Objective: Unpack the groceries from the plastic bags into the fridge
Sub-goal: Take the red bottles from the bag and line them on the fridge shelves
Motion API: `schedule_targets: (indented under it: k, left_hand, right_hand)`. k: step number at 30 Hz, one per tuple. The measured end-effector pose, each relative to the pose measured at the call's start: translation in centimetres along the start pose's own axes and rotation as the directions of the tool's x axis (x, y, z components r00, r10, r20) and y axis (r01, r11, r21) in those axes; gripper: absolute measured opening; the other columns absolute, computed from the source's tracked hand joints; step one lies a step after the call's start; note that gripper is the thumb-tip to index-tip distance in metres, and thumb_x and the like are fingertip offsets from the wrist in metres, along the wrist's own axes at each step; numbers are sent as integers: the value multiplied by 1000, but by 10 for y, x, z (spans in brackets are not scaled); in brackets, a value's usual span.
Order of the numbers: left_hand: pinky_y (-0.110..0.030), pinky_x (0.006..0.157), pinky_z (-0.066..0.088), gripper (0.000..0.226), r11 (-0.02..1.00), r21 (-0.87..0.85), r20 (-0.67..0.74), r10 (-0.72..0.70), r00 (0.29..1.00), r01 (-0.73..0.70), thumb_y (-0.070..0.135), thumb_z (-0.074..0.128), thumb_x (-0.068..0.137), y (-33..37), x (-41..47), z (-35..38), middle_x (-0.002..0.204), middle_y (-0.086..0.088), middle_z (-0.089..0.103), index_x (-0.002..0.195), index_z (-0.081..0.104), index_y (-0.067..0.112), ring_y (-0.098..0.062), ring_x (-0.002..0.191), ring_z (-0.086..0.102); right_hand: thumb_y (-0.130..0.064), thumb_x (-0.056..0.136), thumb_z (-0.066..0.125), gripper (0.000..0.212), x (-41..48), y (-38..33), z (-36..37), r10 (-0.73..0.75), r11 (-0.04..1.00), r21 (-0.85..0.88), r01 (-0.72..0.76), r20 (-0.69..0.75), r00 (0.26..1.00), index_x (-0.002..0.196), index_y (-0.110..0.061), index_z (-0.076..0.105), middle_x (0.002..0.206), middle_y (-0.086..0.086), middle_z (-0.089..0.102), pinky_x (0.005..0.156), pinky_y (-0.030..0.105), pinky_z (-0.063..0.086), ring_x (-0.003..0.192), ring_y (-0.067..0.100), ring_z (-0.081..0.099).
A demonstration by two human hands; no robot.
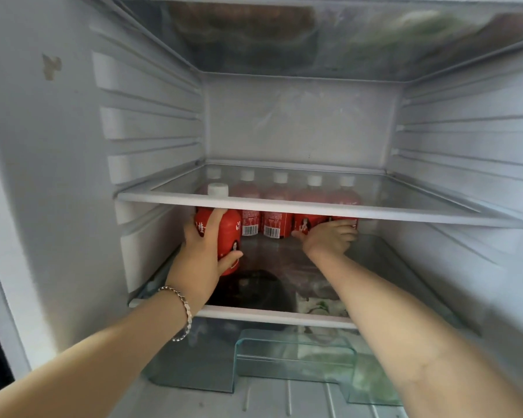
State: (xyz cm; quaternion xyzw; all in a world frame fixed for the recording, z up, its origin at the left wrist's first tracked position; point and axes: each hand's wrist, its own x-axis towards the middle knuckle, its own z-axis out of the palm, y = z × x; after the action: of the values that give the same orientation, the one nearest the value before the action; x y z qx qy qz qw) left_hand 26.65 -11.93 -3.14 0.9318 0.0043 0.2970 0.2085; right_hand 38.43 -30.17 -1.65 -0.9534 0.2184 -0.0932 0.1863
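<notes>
Both my arms reach into the open fridge. My left hand (201, 251) grips a red bottle with a white cap (230, 233) upright at the left of the lower glass shelf (272, 315). Behind it, a row of several identical red bottles (277, 223) stands at the back of that shelf. At the right end of the row my right hand (329, 236) is curled round the end bottle (346, 221). The white caps show through the glass shelf above (314, 206).
The upper glass shelf is bare. Under the lower shelf a clear green-tinted drawer (296, 357) holds bagged greens. A dark round item and wrapped food show through the lower shelf. More bagged food lies on the topmost shelf (284, 34).
</notes>
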Motion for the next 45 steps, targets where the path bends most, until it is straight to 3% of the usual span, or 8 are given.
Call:
schedule_targets:
  k: [6, 11, 16, 20, 27, 37, 42, 45]
  left_hand:
    - [-41, 91, 45, 77, 989, 130, 10, -68, 998, 66, 40, 54, 91, -2, 15, -4, 140, -17, 28, 148, 4, 31, -34, 123, 38]
    - [-38, 101, 38, 68, 897, 433, 9, -101, 995, 87, 30, 53, 94, -3, 34, -3, 141, -21, 23, 146, 13, 12, -36, 126, 33]
    - [-40, 109, 27, 59, 818, 574, 27, 8, 1000, -22, 21, 50, 96, -6, 53, 1, 141, -16, 34, 144, 20, 6, -33, 129, 34]
    - [-37, 93, 43, 65, 838, 533, 150, 44, 988, -118, 14, 48, 95, -16, 57, 0, 144, -19, 22, 149, 13, 24, -37, 121, 38]
    - [-47, 99, 36, 54, 867, 484, 304, -44, 952, -114, 37, 37, 99, -8, 56, 6, 143, -24, 25, 148, 21, 18, -43, 123, 37]
    - [-41, 112, 28, 65, 836, 546, 431, -225, 874, -55, 14, 54, 91, 11, 45, -27, 155, -15, -3, 147, 24, 25, -38, 137, 23]
    - [-37, 94, 44, 37, 865, 475, 440, -74, 895, -163, 18, 45, 94, 34, 15, -50, 135, -10, 49, 131, 46, 16, -27, 117, 52]
    - [-31, 80, 49, 25, 944, 330, 419, -172, 891, 27, 19, 44, 94, 44, -13, -75, 107, -12, 65, 106, 63, 8, -28, 100, 62]
  right_hand:
    - [-73, 73, 56, 129, 3, -4, 0, 32, 997, -73, -32, 6, 999, 142, 15, -9, 150, 34, 13, 110, 41, 30, 138, 41, 26]
    - [-41, 89, 56, 77, -25, 3, -11, -167, 963, -190, 193, 144, 975, 146, -4, 20, 149, 25, 21, 107, 45, 33, 136, 39, 26]
    - [-24, 90, 53, 13, -57, 1, -22, -495, 868, 81, 490, 216, 841, 87, -13, 59, 87, 4, 63, 66, 28, 50, 82, 19, 62]
    - [-22, 91, 52, 15, -76, 3, -25, -591, 807, 125, 578, 204, 781, 89, -11, 63, 84, 2, 63, 70, 31, 53, 80, 18, 63]
    - [-22, 90, 54, 20, -91, 11, -24, -637, 771, 149, 619, 158, 755, 94, -9, 69, 94, 5, 68, 81, 37, 54, 90, 22, 64]
    - [-21, 91, 55, 19, -116, 6, -41, -710, 703, 187, 686, 240, 662, 102, -13, 69, 106, 3, 67, 89, 36, 52, 96, 18, 62]
    - [-21, 93, 56, 18, -129, 7, -57, -748, 655, 420, 628, 245, 617, 104, -15, 69, 90, -11, 60, 80, 20, 45, 85, 6, 57]
    - [-19, 91, 55, 16, -144, 7, -58, -789, 613, 424, 667, 275, 550, 94, -19, 71, 83, -6, 67, 67, 18, 49, 71, 7, 61]
